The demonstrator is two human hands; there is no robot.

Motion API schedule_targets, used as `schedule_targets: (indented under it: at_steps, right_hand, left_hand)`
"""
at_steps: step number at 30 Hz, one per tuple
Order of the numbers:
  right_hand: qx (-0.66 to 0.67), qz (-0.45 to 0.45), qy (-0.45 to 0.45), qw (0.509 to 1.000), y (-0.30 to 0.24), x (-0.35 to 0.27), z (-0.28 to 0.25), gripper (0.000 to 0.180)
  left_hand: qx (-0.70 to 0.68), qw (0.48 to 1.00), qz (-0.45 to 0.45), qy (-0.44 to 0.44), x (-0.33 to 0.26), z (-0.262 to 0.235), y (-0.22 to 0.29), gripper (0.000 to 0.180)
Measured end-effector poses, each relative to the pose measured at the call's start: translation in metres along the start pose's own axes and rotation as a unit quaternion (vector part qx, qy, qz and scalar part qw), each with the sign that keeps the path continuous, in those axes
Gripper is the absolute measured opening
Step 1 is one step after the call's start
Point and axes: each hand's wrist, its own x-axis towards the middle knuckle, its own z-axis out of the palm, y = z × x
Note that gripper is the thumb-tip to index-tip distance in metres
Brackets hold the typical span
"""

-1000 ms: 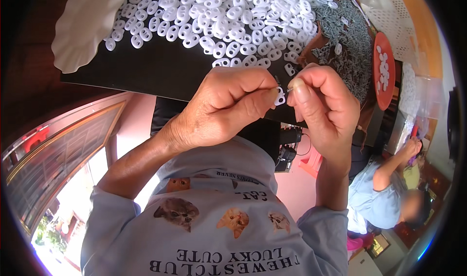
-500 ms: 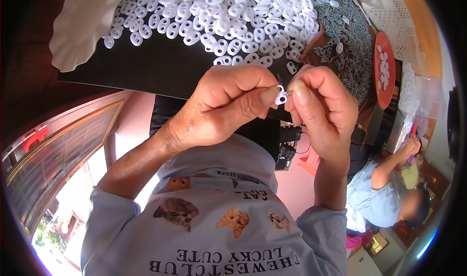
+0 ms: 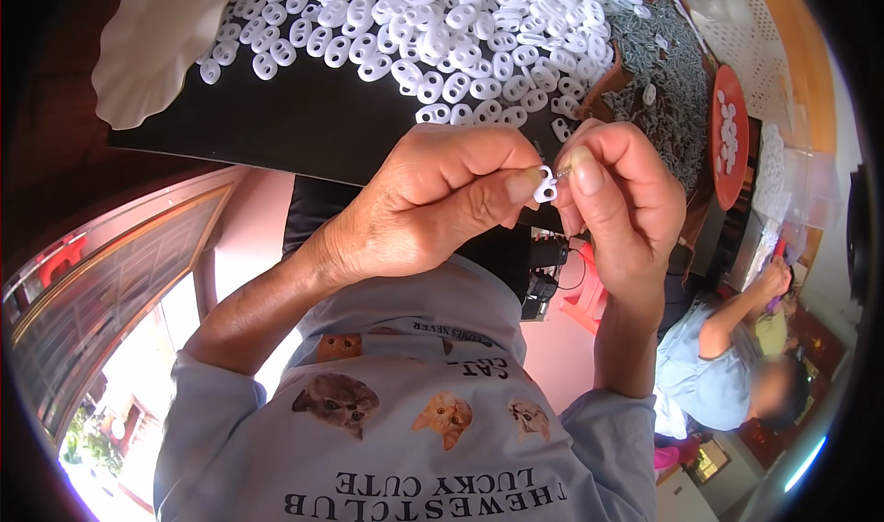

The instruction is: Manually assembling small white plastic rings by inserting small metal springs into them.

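Note:
My left hand [image 3: 433, 211] and my right hand [image 3: 619, 200] meet fingertip to fingertip just in front of a black surface [image 3: 304, 126]. Between them is one small white oval piece with two holes [image 3: 545, 187], pinched by my left thumb and forefinger. My right thumb and forefinger press against that same piece and seem to hold a tiny metal part [image 3: 563, 168] at its top; the part is mostly hidden by the fingers.
A large heap of the same white pieces [image 3: 433, 25] covers the black surface. A white scalloped dish [image 3: 157, 39] lies at its left. At the right are a pile of small metal parts [image 3: 677, 89] and a red plate [image 3: 727, 135]. Another person [image 3: 727, 375] sits at the lower right.
Both hands stay together on the white piece. They have drifted slightly to the right, with small finger movements on the piece.

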Motion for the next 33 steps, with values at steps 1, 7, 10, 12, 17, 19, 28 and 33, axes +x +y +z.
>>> schedule_targets:
  at_steps: [1, 7, 10, 12, 17, 19, 28, 33]
  right_hand:
    - [0.0, 0.0, -0.001, 1.0, 0.0001, -0.0001, -0.0002, 0.008]
    - [-0.006, -0.001, -0.003, 1.0, 0.0001, -0.0011, 0.0013, 0.007]
    - [-0.008, -0.003, -0.002, 1.0, 0.0006, -0.0009, 0.0013, 0.006]
    - [-0.01, -0.009, -0.004, 1.0, 0.0012, -0.001, 0.0012, 0.006]
    - [-0.001, -0.002, -0.005, 1.0, 0.0011, -0.0017, 0.0002, 0.006]
    - [0.009, -0.004, -0.006, 1.0, 0.0016, -0.0011, 0.001, 0.006]
    - [0.005, -0.021, -0.004, 1.0, 0.0039, -0.0008, 0.0035, 0.006]
    - [-0.015, -0.012, -0.014, 1.0, 0.0042, -0.0026, 0.0027, 0.006]
  left_hand:
    - [0.003, 1.0, 0.002, 0.0, -0.0002, -0.0002, -0.0005, 0.017]
    - [0.008, 1.0, 0.001, -0.003, -0.0011, -0.0008, -0.0005, 0.018]
    - [0.011, 1.0, -0.001, -0.004, -0.0008, -0.0014, -0.0003, 0.017]
    - [0.011, 1.0, -0.002, -0.003, -0.0007, -0.0015, -0.0003, 0.017]
    - [0.009, 1.0, -0.001, -0.006, -0.0004, -0.0018, 0.0007, 0.017]
    - [0.011, 1.0, 0.001, -0.009, -0.0003, -0.0023, -0.0006, 0.017]
    - [0.019, 1.0, -0.005, -0.009, -0.0005, -0.0013, -0.0014, 0.018]
    - [0.027, 1.0, -0.001, -0.009, -0.0002, -0.0016, -0.0022, 0.018]
